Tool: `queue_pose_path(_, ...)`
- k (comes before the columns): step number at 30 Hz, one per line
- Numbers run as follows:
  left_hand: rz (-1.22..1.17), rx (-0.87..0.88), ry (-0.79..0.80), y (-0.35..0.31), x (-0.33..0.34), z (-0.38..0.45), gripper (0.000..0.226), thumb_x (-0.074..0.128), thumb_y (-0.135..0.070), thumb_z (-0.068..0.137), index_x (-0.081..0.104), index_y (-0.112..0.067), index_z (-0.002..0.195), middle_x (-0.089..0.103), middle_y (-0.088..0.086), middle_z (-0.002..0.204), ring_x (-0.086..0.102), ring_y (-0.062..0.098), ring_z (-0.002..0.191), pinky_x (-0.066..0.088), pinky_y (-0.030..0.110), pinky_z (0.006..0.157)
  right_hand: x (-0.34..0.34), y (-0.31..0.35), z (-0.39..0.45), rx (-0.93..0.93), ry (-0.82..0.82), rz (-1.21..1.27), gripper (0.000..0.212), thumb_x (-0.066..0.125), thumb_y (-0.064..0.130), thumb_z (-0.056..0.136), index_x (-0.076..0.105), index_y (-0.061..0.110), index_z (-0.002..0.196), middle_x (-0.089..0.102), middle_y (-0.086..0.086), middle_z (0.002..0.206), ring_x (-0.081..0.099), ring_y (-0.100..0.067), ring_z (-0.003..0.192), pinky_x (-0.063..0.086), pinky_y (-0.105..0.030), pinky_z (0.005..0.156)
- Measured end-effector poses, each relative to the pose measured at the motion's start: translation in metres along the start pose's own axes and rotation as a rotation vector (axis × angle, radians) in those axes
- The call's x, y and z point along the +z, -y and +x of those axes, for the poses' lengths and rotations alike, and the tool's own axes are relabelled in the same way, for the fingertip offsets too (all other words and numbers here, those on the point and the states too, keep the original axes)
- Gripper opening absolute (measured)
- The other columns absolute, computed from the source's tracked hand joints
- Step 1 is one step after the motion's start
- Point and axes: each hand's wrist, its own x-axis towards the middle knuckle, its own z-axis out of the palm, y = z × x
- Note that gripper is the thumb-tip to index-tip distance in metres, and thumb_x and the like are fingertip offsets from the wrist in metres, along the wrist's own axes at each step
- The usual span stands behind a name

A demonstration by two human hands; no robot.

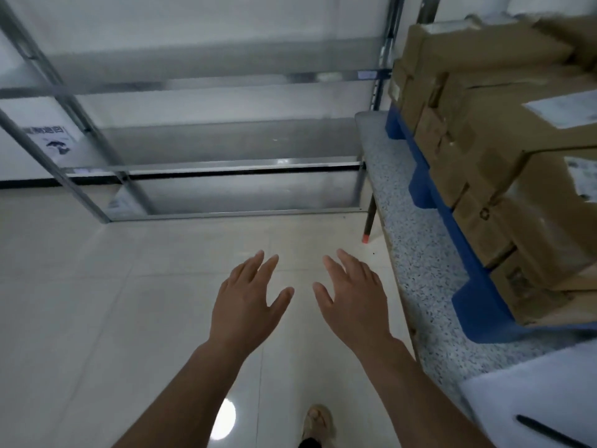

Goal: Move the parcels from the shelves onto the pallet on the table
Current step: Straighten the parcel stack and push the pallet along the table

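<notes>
My left hand and my right hand are stretched out side by side over the tiled floor, backs up, fingers straight and spread, holding nothing. To the right, several brown cardboard parcels are stacked on a blue pallet, which lies on a speckled table. Ahead stands a metal shelf rack; no parcels show on its visible shelves.
The white tiled floor spreads between me and the rack. A table leg with an orange foot stands near the rack's right post. A paper sign hangs at the left. A dark pen lies on the near table corner. My foot shows below.
</notes>
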Motion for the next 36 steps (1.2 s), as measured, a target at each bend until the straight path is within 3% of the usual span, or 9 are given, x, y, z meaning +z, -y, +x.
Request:
queue_pose_path(6, -0.05, 0.078, 0.02, 0.001, 0.004, 0.063, 0.063, 0.043, -0.057, 0.091, 0.032, -0.026, 0.145, 0.027, -0.001, 0.153, 0.027, 0.02, 0.14, 0.026, 0.037, 0.11, 0.004, -0.006, 0.045, 0.087, -0.003, -0.025, 0.05, 0.054, 0.041, 0.08, 0.064, 0.013, 0.121, 0.059, -0.013, 0.128, 0.06, -0.031, 0.111, 0.047, -0.043, 0.091)
queue_pose_path(12, -0.105, 0.17, 0.063, -0.004, 0.011, 0.12, 0.074, 0.029, -0.067, 0.082, 0.036, -0.025, 0.143, 0.032, 0.001, 0.151, 0.031, 0.021, 0.138, 0.028, 0.039, 0.11, 0.012, -0.018, 0.079, 0.18, -0.088, -0.089, 0.05, 0.048, 0.043, 0.08, 0.068, 0.012, 0.115, 0.064, -0.013, 0.121, 0.064, -0.031, 0.104, 0.051, -0.044, 0.086)
queue_pose_path(18, -0.15, 0.298, 0.096, -0.003, 0.013, 0.188, 0.063, 0.044, -0.054, 0.091, 0.031, -0.026, 0.145, 0.027, -0.001, 0.154, 0.026, 0.019, 0.14, 0.023, 0.036, 0.113, 0.021, -0.017, 0.122, 0.268, -0.134, -0.167, 0.046, 0.057, 0.04, 0.077, 0.068, 0.013, 0.113, 0.065, -0.012, 0.119, 0.064, -0.029, 0.103, 0.051, -0.043, 0.084)
queue_pose_path(27, -0.16, 0.45, 0.125, 0.038, -0.013, 0.296, 0.081, 0.021, -0.069, 0.078, 0.031, -0.027, 0.145, 0.027, -0.003, 0.154, 0.027, 0.018, 0.139, 0.021, 0.033, 0.112, 0.043, 0.027, 0.212, 0.384, -0.179, -0.232, 0.046, 0.061, 0.039, 0.077, 0.068, 0.013, 0.114, 0.065, -0.012, 0.118, 0.065, -0.029, 0.103, 0.051, -0.043, 0.084)
queue_pose_path(30, -0.184, 0.495, 0.131, 0.05, -0.02, 0.326, 0.081, 0.025, -0.068, 0.077, 0.038, -0.022, 0.143, 0.035, 0.003, 0.15, 0.034, 0.023, 0.137, 0.024, 0.035, 0.11, 0.053, 0.041, 0.235, 0.442, -0.119, -0.218, 0.047, 0.063, 0.037, 0.086, 0.059, 0.015, 0.127, 0.056, -0.011, 0.133, 0.056, -0.028, 0.119, 0.043, -0.041, 0.097)
queue_pose_path(34, -0.216, 0.583, 0.074, 0.057, -0.016, 0.362, 0.069, 0.037, -0.058, 0.082, 0.056, -0.011, 0.129, 0.055, 0.015, 0.132, 0.056, 0.033, 0.117, 0.039, 0.042, 0.097, 0.067, 0.046, 0.256, 0.487, -0.155, -0.266, 0.05, 0.076, 0.034, 0.076, 0.064, 0.013, 0.119, 0.064, -0.014, 0.122, 0.063, -0.029, 0.11, 0.048, -0.043, 0.09)
queue_pose_path(36, -0.231, 0.614, 0.084, 0.055, -0.012, 0.377, 0.069, 0.037, -0.058, 0.082, 0.057, -0.01, 0.128, 0.056, 0.015, 0.13, 0.057, 0.033, 0.115, 0.041, 0.045, 0.096, 0.072, 0.044, 0.266, 0.509, -0.142, -0.255, 0.05, 0.075, 0.034, 0.077, 0.063, 0.013, 0.12, 0.064, -0.013, 0.122, 0.062, -0.029, 0.111, 0.047, -0.044, 0.092)
